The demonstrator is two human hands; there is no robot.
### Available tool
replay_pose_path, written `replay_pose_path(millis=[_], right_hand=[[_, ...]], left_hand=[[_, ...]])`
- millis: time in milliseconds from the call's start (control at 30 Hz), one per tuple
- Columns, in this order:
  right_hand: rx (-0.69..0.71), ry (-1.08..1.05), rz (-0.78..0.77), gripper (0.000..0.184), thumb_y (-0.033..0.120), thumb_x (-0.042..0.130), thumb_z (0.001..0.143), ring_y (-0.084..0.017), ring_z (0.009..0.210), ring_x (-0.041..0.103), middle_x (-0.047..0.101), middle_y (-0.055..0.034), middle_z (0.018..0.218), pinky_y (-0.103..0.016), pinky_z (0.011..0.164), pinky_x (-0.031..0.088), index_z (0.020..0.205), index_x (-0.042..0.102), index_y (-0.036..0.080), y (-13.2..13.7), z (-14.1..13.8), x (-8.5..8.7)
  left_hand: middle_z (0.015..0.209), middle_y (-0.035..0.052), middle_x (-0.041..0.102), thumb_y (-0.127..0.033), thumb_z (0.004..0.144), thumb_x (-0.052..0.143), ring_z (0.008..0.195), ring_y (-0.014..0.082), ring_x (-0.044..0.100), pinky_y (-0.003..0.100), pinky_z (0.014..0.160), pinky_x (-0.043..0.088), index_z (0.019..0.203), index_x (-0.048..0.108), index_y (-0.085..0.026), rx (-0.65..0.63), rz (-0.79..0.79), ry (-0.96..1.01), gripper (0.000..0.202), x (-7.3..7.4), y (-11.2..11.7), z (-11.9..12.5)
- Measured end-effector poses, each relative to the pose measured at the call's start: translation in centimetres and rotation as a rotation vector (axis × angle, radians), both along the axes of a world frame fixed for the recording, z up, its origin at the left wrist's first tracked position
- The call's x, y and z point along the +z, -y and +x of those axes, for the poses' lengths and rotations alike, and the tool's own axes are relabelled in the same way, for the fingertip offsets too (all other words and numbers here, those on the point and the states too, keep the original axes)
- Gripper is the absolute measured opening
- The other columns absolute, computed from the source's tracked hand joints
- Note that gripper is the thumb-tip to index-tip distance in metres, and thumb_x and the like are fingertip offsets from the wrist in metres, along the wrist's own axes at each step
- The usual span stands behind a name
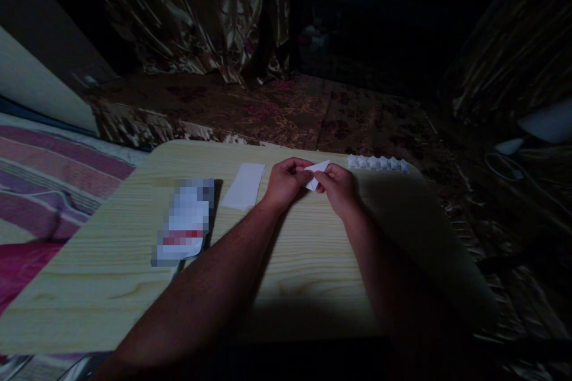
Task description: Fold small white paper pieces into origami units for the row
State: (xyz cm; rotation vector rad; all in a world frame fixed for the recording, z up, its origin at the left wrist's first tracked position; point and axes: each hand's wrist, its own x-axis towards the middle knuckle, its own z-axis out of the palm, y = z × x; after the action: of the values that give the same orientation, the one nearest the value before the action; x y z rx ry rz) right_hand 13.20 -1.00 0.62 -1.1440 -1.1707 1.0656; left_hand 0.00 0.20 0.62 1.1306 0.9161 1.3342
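Between my two hands is a small folded piece of white paper, with a pointed corner sticking up to the right. My left hand pinches its left side with thumb and fingers. On the other side, my right hand grips the paper's right edge, its thumb on the front. Part of the paper is hidden behind the fingers. Just left of my left hand lies a flat stack of white paper strips. Beyond my right hand, several small white folded paper stars sit in a row near the table's far edge.
The light wood table has rounded corners. On its left lies a phone-like object with a blurred-out surface. A striped bedcover is at the left, patterned curtains hang behind, and a white cable lies at the right.
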Motion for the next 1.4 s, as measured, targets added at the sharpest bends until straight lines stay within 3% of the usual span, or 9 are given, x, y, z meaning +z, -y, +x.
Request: replay_pose_path(millis=[400,633,1067,1400], right_hand=[[0.029,0.021,-0.003,0.013,0.028,0.064,0.071,-0.008,0.042,0.050,0.061,0.0038,0.054,-0.020,0.040,0.037,0.071,0.056,0.018,0.4,-0.1,0.7],[0.088,0.022,0.071,0.022,0.030,0.060,0.075,-0.010,0.048,0.055,0.066,0.0012,0.064,-0.021,0.044,0.042,0.092,0.070,0.020,0.6,0.2,0.5],[0.110,-0.004,0.079,0.017,0.023,0.059,0.071,-0.011,0.051,0.057,0.066,0.0006,0.064,-0.024,0.049,0.045,0.079,0.073,0.020,0.2,0.5,-0.3],[0.119,0.016,0.095,0.015,0.023,0.056,0.072,-0.012,0.053,0.057,0.064,0.0010,0.063,-0.023,0.049,0.046,0.079,0.069,0.019,0.3,0.5,-0.4]], left_hand=[[0.061,0.0007,0.064,-0.019,0.062,0.067,0.053,0.0114,0.055,0.023,0.052,0.041,0.077,0.070,-0.015,0.057,-0.021,-0.018,0.016,-0.1,-0.1,-0.2],[0.057,-0.0014,0.061,-0.016,0.059,0.065,0.049,0.0103,0.052,0.023,0.051,0.040,0.072,0.067,-0.016,0.066,-0.023,0.073,0.013,0.1,-0.2,-0.2],[0.055,-0.0021,0.057,-0.016,0.060,0.064,0.048,0.0085,0.046,0.022,0.049,0.033,0.069,0.065,-0.015,0.057,-0.017,0.068,0.009,0.1,-0.3,-0.2],[0.059,-0.0006,0.060,-0.023,0.064,0.069,0.049,0.0084,0.048,0.022,0.050,0.036,0.073,0.064,-0.014,-0.024,-0.015,0.070,0.014,0.2,-0.3,-0.4]])
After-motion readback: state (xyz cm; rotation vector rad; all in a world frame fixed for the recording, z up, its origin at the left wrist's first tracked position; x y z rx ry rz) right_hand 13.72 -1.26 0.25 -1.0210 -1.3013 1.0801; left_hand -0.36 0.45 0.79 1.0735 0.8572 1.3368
